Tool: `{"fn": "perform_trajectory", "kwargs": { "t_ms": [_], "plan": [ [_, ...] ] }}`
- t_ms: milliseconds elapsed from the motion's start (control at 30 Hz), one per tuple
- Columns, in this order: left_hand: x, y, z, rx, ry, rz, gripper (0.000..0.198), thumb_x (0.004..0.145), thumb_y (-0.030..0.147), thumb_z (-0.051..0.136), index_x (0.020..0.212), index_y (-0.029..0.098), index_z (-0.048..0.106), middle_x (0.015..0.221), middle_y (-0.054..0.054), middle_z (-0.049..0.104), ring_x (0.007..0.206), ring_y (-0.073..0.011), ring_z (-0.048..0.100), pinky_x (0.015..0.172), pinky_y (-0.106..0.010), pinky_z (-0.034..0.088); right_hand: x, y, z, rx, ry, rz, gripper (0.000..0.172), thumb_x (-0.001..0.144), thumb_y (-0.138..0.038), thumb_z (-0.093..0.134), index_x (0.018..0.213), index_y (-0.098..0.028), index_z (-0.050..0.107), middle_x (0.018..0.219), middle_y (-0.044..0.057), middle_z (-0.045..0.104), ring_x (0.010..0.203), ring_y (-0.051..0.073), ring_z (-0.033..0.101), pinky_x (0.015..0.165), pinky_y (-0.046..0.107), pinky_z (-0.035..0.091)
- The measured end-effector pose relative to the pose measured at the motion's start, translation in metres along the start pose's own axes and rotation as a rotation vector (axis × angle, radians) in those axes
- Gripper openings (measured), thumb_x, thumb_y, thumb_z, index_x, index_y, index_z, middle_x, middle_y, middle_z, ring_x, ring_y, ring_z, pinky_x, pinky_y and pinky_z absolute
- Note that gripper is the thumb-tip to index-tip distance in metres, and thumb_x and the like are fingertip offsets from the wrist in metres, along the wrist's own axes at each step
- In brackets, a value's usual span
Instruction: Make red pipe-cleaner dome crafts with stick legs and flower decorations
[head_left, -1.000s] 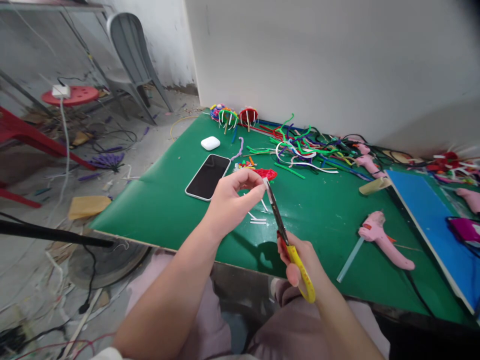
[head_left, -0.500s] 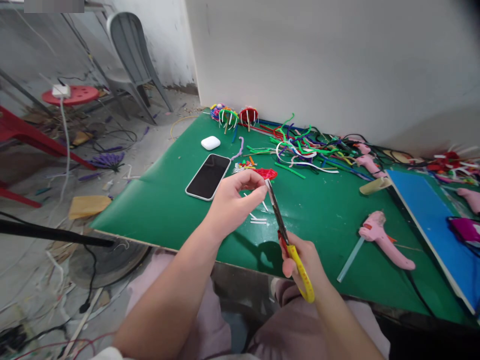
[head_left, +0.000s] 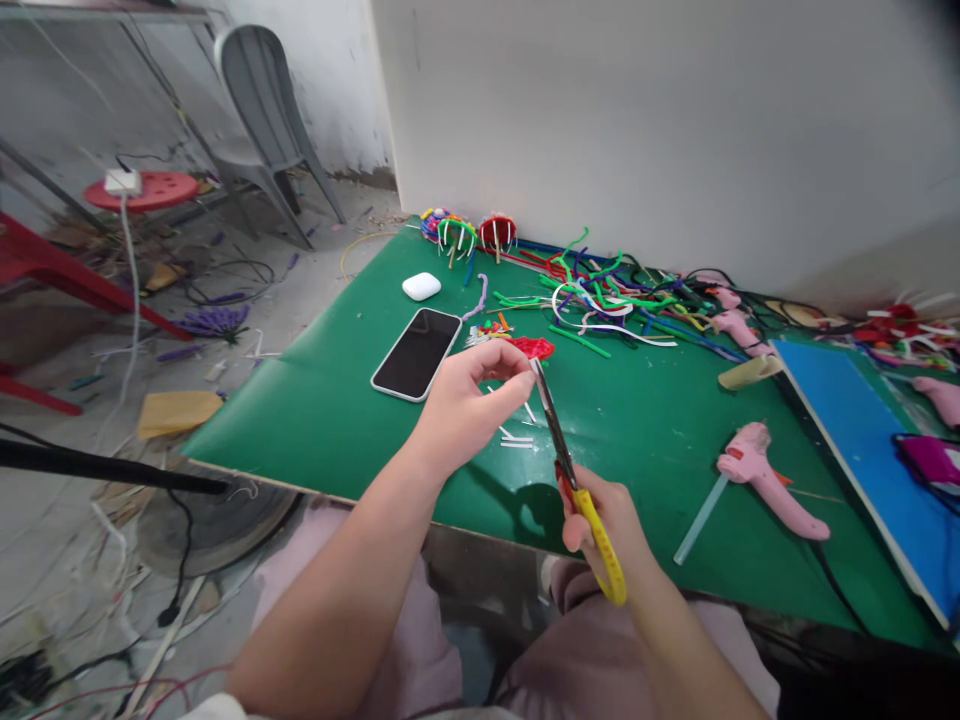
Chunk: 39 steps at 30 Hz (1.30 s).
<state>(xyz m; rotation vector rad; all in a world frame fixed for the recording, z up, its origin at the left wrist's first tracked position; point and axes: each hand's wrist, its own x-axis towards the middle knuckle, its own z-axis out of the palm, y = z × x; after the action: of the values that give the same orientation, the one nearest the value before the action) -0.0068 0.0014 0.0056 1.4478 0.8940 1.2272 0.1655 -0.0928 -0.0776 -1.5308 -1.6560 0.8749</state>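
Gripping yellow-handled scissors [head_left: 562, 450] in the right hand [head_left: 609, 510] over the near part of the green table [head_left: 300, 410], with fingers curled tight around the handles, and aiming the tips at eleven o'clock along a long axis slanting up from five. Tilted almost as a second ago, but showing one right fingertip slightly closer to the pivot. Pinching what looks like a white piece [head_left: 535, 366] at the blade tips between thumb and finger of the left hand [head_left: 469, 395], with white strips [head_left: 517, 445] toward seven, a pink glue gun [head_left: 746, 455] toward four, a phone [head_left: 417, 354] toward nine and a red piece [head_left: 535, 347] at twelve.
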Motion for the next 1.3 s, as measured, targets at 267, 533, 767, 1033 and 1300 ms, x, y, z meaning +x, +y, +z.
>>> {"fn": "perform_trajectory", "kwargs": {
  "t_ms": [267, 533, 767, 1033, 1300],
  "plan": [
    [-0.0002, 0.0004, -0.0002, 0.014, 0.007, -0.009, 0.006, 0.072, 0.021, 0.06, 0.069, 0.016, 0.058, 0.068, 0.002, 0.057, 0.066, -0.0083, 0.052, 0.065, -0.021, 0.045, 0.0006, 0.0, -0.0001, -0.005, 0.02, -0.01, 0.072, 0.049, -0.09, 0.033, 0.056, -0.019, 0.041, 0.047, -0.007, 0.03, 0.046, 0.008, 0.023, 0.042, 0.023, 0.019],
    [0.0001, 0.0007, 0.0, 0.013, 0.01, -0.011, 0.008, 0.072, 0.023, 0.061, 0.069, 0.016, 0.057, 0.068, 0.002, 0.057, 0.065, -0.0084, 0.052, 0.064, -0.021, 0.045, 0.0014, -0.0017, -0.0001, -0.026, 0.034, -0.021, 0.072, 0.051, -0.091, 0.033, 0.054, -0.019, 0.04, 0.046, -0.006, 0.029, 0.045, 0.008, 0.022, 0.041, 0.023, 0.02],
    [-0.0004, -0.0001, -0.0004, 0.014, -0.005, -0.01, 0.009, 0.073, 0.024, 0.061, 0.07, 0.016, 0.058, 0.069, 0.002, 0.056, 0.067, -0.0082, 0.051, 0.067, -0.021, 0.045, 0.0008, -0.002, -0.0013, -0.038, 0.044, -0.022, 0.072, 0.05, -0.09, 0.034, 0.056, -0.019, 0.04, 0.047, -0.007, 0.029, 0.046, 0.008, 0.023, 0.042, 0.022, 0.021],
    [0.0004, 0.0006, -0.0021, 0.039, 0.024, -0.007, 0.011, 0.074, 0.026, 0.06, 0.07, 0.017, 0.057, 0.069, 0.001, 0.056, 0.066, -0.0089, 0.052, 0.066, -0.022, 0.045, 0.0009, -0.0008, -0.0005, -0.079, 0.07, -0.039, 0.073, 0.05, -0.091, 0.032, 0.056, -0.019, 0.044, 0.045, -0.006, 0.033, 0.045, 0.008, 0.023, 0.041, 0.023, 0.022],
    [0.001, 0.0007, -0.0024, 0.016, 0.015, 0.0, 0.01, 0.073, 0.024, 0.061, 0.069, 0.017, 0.056, 0.068, 0.002, 0.055, 0.066, -0.0083, 0.051, 0.065, -0.021, 0.045, 0.0003, -0.0002, -0.0014, -0.126, 0.037, -0.043, 0.075, 0.05, -0.091, 0.026, 0.06, -0.019, 0.044, 0.046, -0.005, 0.037, 0.044, 0.008, 0.026, 0.042, 0.023, 0.023]
  ]
}}
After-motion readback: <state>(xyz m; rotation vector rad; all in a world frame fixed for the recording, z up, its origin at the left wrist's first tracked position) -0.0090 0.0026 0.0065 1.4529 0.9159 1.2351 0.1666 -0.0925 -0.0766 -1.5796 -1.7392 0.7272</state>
